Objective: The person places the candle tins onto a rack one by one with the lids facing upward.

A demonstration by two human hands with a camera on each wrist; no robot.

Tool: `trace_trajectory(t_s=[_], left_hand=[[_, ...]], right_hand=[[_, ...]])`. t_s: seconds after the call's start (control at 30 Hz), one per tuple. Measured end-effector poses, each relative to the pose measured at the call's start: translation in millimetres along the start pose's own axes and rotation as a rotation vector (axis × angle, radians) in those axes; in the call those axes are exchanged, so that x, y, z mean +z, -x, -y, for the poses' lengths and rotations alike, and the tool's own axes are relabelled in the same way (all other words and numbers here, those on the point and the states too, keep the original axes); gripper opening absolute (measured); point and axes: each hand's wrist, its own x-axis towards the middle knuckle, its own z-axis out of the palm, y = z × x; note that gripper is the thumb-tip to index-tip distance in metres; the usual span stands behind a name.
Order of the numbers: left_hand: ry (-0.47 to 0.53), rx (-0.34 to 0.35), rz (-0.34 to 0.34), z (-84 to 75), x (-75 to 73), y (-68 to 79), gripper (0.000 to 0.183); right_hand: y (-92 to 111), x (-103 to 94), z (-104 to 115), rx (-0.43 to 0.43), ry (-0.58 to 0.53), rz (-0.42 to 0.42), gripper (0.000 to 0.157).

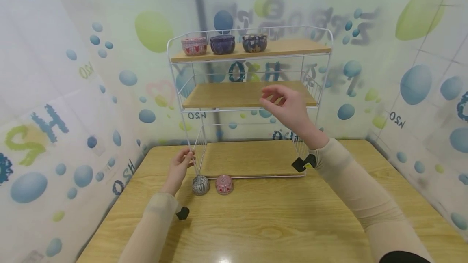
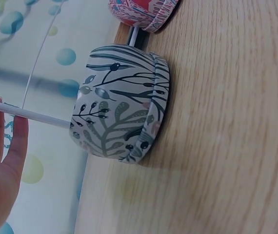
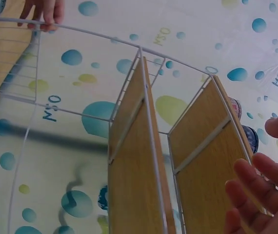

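My left hand (image 1: pixel 179 167) holds the left front post of a white wire rack (image 1: pixel 181 111), with fingers around the rod in the left wrist view. Just below it, a grey-and-white leaf-patterned baking cup (image 2: pixel 119 105) sits upside down on the table, and a pink patterned baking cup (image 1: pixel 224 184) is upside down to its right. My right hand (image 1: pixel 287 106) is raised in front of the wooden middle shelf (image 1: pixel 226 94), fingers loosely bent and holding nothing. On the top shelf (image 1: pixel 292 46) stand a pink cup (image 1: pixel 194 46), a dark blue cup (image 1: pixel 222 45) and a dark floral cup (image 1: pixel 254 43).
The three-tier rack stands at the back of a wooden table (image 1: pixel 263 222), its bottom shelf (image 1: pixel 252 157) low over the tabletop. Patterned curtains (image 1: pixel 146 72) with blue and green spots hang behind and at both sides.
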Motion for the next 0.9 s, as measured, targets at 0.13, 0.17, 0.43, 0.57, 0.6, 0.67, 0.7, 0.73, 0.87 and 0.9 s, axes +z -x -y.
trace_trajectory(t_s=[0.13, 0.17, 0.43, 0.57, 0.6, 0.67, 0.7, 0.73, 0.87, 0.9], left_hand=[[-0.001, 0.000, 0.003, -0.5, 0.6, -0.4, 0.022], [-0.001, 0.002, 0.003, -0.5, 0.6, -0.5, 0.023], [0.005, -0.007, 0.002, -2.1, 0.7, -0.4, 0.027], [0.009, -0.022, -0.005, -0.3, 0.5, -1.2, 0.026], [0.019, -0.024, -0.008, 2.8, -0.3, -2.4, 0.027], [0.014, -0.025, -0.009, 11.8, -2.1, -5.3, 0.027], [0.014, -0.026, -0.012, 16.0, -2.7, -6.9, 0.028], [0.011, -0.027, -0.010, 16.2, -2.7, -6.6, 0.027], [0.006, -0.038, -0.022, 23.2, -3.5, -9.9, 0.026], [0.009, -0.035, -0.026, 22.5, -3.0, -10.1, 0.027]], right_hand=[[15, 11.3, -11, 0.024, -0.006, 0.065, 0.025], [19, 14.2, -13, 0.031, -0.008, 0.086, 0.025], [44, 39.3, -35, 0.049, -0.071, 0.309, 0.023], [53, 47.8, -42, 0.077, -0.116, 0.414, 0.025], [55, 49.0, -44, 0.086, -0.130, 0.435, 0.026], [58, 50.4, -46, 0.111, -0.156, 0.465, 0.029], [59, 50.1, -44, 0.124, -0.163, 0.476, 0.030], [60, 50.1, -45, 0.130, -0.163, 0.487, 0.031], [62, 51.7, -49, 0.160, -0.186, 0.515, 0.037], [62, 52.4, -51, 0.162, -0.189, 0.523, 0.039]])
